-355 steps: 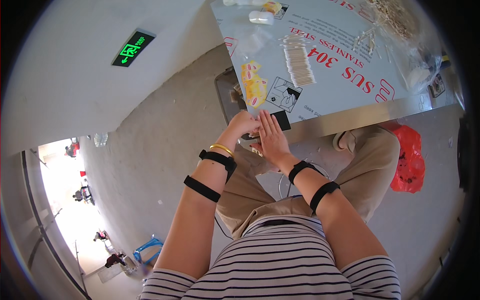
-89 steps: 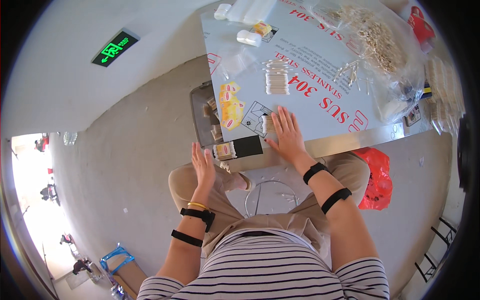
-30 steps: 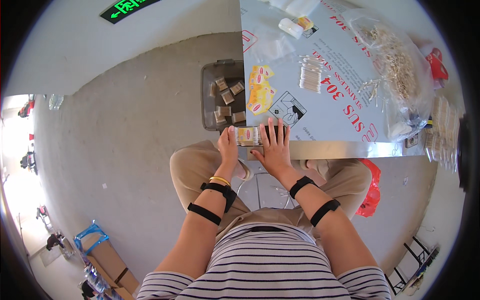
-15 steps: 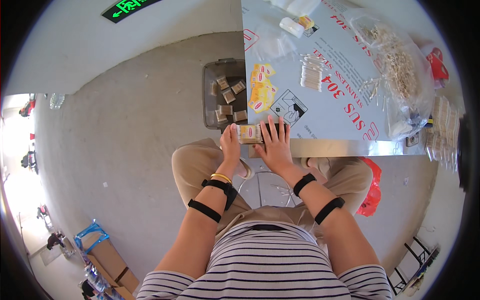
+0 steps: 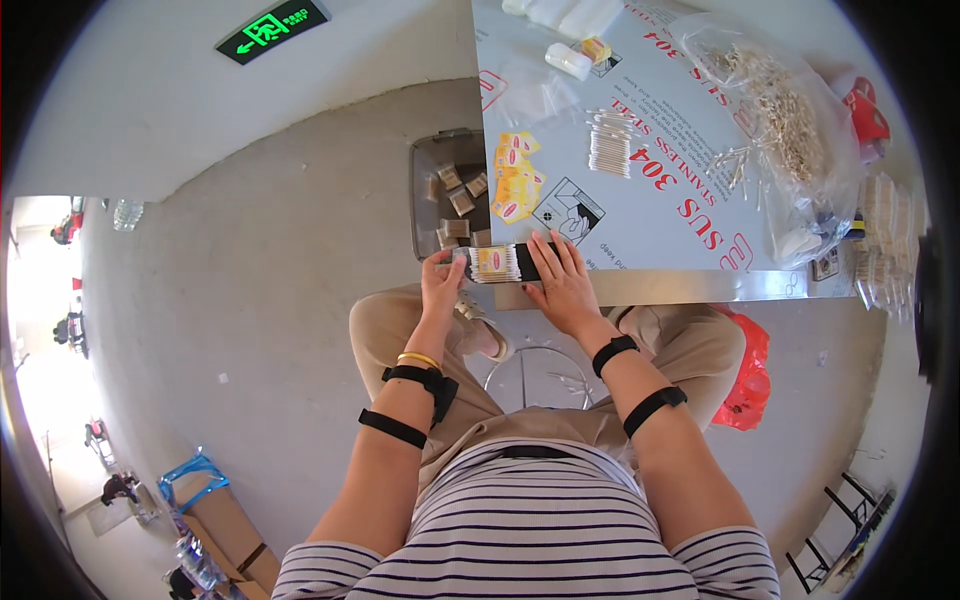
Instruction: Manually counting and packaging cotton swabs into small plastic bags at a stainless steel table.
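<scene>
A small pack of cotton swabs [image 5: 494,263] with a yellow label card lies on a black strip-like piece [image 5: 527,262] at the table's front left corner. My left hand [image 5: 440,288] is closed at the left end, thumb and fingers pinching there; clear film seems to be between them, though it is hard to make out. Fingers stretched out, my right hand [image 5: 566,284] lies over the right end of the black piece, beside the swabs. Beyond are yellow label cards [image 5: 516,180] and a row of loose cotton swabs [image 5: 610,145].
A dark grey bin [image 5: 418,200] with several swab packs stands left of the table [image 5: 650,225]. At the right lies a big clear bag of swabs [image 5: 790,130], with stacked packs [image 5: 885,245] beyond it. White rolls [image 5: 575,15] are at the back.
My left hand has slid left off the pack's side, and the black piece now shows on both sides of the swabs. My right hand stays spread. The whole view has shifted slightly.
</scene>
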`<state>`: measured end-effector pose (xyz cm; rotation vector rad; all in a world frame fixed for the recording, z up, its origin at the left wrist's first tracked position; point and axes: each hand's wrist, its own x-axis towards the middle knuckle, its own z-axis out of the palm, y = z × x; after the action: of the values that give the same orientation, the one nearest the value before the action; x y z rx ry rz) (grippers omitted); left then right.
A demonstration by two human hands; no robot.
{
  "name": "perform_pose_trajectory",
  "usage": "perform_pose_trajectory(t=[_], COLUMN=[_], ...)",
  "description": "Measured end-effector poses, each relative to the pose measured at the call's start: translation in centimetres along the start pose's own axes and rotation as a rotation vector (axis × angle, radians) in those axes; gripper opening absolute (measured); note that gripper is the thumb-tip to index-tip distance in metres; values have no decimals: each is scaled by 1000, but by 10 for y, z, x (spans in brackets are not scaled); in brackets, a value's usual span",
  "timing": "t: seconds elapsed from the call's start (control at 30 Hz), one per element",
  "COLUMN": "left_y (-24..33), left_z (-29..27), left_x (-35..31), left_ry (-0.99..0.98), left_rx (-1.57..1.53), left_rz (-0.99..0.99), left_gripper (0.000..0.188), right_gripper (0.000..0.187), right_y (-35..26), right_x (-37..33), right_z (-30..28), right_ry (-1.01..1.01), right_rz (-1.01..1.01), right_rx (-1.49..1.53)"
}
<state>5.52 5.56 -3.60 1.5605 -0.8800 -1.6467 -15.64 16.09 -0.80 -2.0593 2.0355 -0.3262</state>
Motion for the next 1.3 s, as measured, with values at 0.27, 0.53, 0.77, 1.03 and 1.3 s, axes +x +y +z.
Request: perform_pose_trajectory(t=[0.27, 0.53, 0.77, 1.03, 1.3], left_y=[7, 38, 39, 47, 47], left_z=[12, 95, 167, 194, 204], left_x=[-4, -43, -29, -12, -10], left_ry=[183, -210, -512, -568, -560], left_rx=[350, 781, 1534, 1765, 1813], left_rz=[427, 828, 609, 382, 289], left_gripper=[45, 35, 58, 85, 83], right_gripper=[70, 69, 85, 78, 63], right_y=[1, 86, 124, 131, 138], right_x=[4, 29, 52, 57, 74], right_z=[7, -35, -59, -63, -59], right_ry=[52, 251, 210, 151, 287], right_rz=[-46, 347, 222, 150, 137], right_rx=[98, 52, -117, -52, -29])
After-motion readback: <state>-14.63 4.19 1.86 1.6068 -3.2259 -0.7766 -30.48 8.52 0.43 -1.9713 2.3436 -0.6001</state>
